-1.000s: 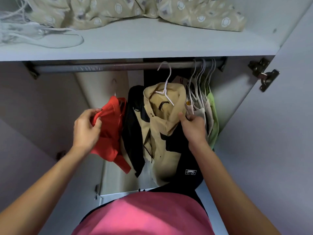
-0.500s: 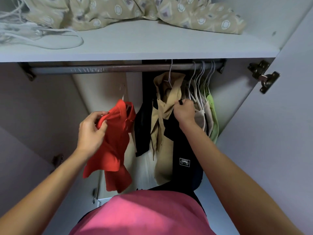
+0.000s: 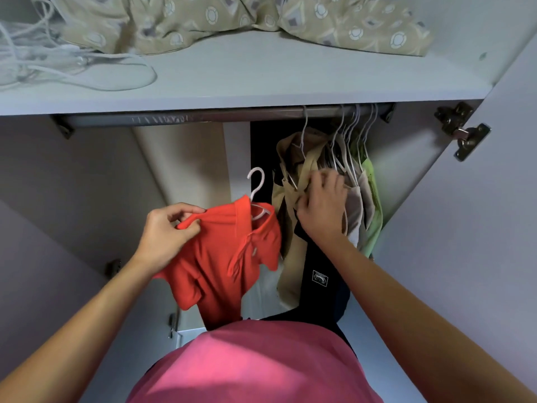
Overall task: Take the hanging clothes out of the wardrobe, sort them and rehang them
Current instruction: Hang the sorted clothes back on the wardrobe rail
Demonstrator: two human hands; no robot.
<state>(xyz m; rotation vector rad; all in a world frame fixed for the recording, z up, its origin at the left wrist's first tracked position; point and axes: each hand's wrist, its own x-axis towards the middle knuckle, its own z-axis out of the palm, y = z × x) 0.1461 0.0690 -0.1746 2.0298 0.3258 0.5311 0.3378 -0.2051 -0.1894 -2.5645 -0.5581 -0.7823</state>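
The red shirt (image 3: 223, 257) has swung rightward, its hanger (image 3: 257, 193) hook now free of the rail (image 3: 203, 116). The left hand (image 3: 167, 234) pinches its shoulder; the right hand (image 3: 322, 207), fingers curled, grips one beige shirt (image 3: 287, 216) just right of it. About five hangers hang above.

A patterned beige cloth (image 3: 232, 21) and a tangle of white cord (image 3: 58, 65) lie on the shelf (image 3: 261, 80) above both hands; a metal hinge (image 3: 462, 132) sits upper right of them.

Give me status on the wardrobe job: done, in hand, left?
Done: red polo shirt is off the rail, on its white hanger, gripped by the left hand. In hand: right hand is on the beige shirt. Left: that shirt and the garments beside it, up to the green one, hang on the rail.
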